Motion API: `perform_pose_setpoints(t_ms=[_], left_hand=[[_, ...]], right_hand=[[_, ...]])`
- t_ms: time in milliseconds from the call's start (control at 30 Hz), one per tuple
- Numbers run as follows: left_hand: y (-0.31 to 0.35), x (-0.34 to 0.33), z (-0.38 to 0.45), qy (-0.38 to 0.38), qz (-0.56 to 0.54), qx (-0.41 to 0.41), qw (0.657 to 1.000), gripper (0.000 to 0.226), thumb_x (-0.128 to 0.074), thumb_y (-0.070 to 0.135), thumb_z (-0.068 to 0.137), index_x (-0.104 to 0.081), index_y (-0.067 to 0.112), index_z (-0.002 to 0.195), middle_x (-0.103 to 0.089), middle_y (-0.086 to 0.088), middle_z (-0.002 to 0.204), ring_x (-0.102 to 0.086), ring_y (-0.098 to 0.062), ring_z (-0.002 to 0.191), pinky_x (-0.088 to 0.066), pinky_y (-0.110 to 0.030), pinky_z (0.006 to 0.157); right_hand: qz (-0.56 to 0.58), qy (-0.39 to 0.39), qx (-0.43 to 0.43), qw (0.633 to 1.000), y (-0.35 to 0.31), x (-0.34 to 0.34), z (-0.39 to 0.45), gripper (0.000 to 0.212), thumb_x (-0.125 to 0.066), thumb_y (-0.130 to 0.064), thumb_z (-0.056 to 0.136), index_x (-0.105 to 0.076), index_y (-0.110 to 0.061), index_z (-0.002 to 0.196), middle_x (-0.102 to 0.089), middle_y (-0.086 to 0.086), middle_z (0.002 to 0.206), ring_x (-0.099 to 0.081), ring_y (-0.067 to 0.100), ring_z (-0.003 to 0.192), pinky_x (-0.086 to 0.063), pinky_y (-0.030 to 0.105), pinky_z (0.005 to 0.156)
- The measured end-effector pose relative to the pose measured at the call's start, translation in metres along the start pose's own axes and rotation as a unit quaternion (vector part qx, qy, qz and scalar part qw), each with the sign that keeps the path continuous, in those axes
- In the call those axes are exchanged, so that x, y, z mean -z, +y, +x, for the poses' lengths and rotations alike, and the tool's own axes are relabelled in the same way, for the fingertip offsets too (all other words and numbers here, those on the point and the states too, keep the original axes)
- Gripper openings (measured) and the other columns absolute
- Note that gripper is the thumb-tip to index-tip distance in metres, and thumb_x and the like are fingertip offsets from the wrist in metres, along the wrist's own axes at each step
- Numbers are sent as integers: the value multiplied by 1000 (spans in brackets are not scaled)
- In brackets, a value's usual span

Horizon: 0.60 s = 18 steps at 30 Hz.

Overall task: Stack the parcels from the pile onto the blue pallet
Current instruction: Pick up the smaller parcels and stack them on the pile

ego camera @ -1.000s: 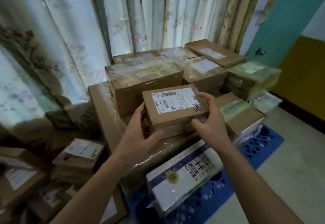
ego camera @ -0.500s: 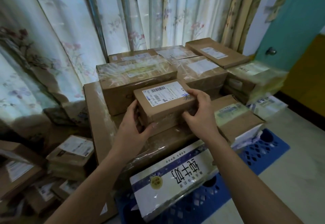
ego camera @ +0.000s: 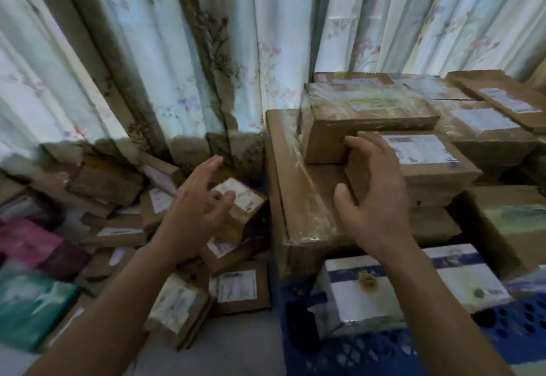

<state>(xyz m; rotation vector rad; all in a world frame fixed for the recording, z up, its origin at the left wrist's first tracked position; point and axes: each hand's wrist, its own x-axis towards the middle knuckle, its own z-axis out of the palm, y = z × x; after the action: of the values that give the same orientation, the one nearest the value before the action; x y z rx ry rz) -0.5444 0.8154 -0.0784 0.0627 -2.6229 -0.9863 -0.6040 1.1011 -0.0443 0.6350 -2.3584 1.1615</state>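
Note:
The blue pallet (ego camera: 443, 352) on the right carries a stack of brown parcels. A small labelled parcel (ego camera: 428, 166) lies on top of a big plastic-wrapped flat box (ego camera: 298, 198). My right hand (ego camera: 375, 198) hovers at that parcel's left end with its fingers spread and loosely curved, holding nothing. My left hand (ego camera: 195, 216) is open in the air over the floor pile (ego camera: 118, 228), just in front of a small tilted parcel (ego camera: 245, 201) with a white label.
A white box with a blue stripe (ego camera: 413, 287) sits at the pallet's front. Flowered curtains (ego camera: 177, 65) hang behind everything. A green packet (ego camera: 29, 302) and a pink packet (ego camera: 26, 242) lie at the far left among the loose parcels.
Both hands have let go of the small labelled parcel, which now rests on the stack. The view and both hands have swung left toward the floor pile.

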Motion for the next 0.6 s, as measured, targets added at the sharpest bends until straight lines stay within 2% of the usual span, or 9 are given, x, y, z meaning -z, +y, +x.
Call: perform_pose_setpoints(t_ms=[100,233,300,400,467,533,600], left_hand=[[-50,47,-29,20,45,62,997,66,-55,45,99,-39,12,154,-46,-8,154,-44,-25,141,-39,-44,113],[-111,93,-73,32,79,119,989,61,-60,31,99,-41,8,152,-48,-10,152,-46,-26,139,-38,-40,114],[-134,107,-91,26,84,140,986,61,-62,27,99,-40,8,152,-47,-11,152,-46,-26,139,-37,-37,111],[-162,115,-106,1,75,156,985,64,-63,29,99,-37,10,154,-46,-11,153,-44,-26,140,-38,-40,110],[-176,112,-109,-21,55,164,985,67,-63,33,98,-35,13,156,-45,-9,155,-43,-25,141,-39,-42,111],[-187,105,-105,-35,27,172,984,69,-63,36,97,-34,17,157,-44,-7,155,-42,-23,142,-39,-41,111],[-194,92,-95,-60,0,174,983,70,-62,40,97,-33,20,157,-46,-4,154,-44,-20,140,-41,-41,112]], right_hand=[[17,-55,15,998,-38,-51,-3,60,-63,-20,83,-51,-18,142,-44,4,152,-30,15,150,-22,20,121],[33,-107,-1,994,-82,-118,-23,58,-69,-13,88,-50,-20,143,-44,0,148,-39,11,139,-20,3,110],[53,-117,-30,991,-93,-147,-36,56,-69,-11,89,-50,-20,142,-47,-3,141,-45,8,130,-29,5,106],[84,-142,-126,978,-98,-181,-60,55,-68,-13,91,-50,-25,142,-48,-10,136,-48,1,120,-38,6,95],[96,-148,-196,965,-94,-199,-77,56,-69,-17,92,-48,-27,143,-48,-11,136,-49,2,121,-42,16,100],[103,-156,-256,948,-87,-212,-91,53,-69,-19,93,-47,-30,141,-48,-14,133,-47,-1,118,-42,25,102],[109,-157,-302,934,-78,-222,-100,53,-69,-19,93,-45,-39,135,-47,-23,122,-48,-7,108,-40,21,96]])
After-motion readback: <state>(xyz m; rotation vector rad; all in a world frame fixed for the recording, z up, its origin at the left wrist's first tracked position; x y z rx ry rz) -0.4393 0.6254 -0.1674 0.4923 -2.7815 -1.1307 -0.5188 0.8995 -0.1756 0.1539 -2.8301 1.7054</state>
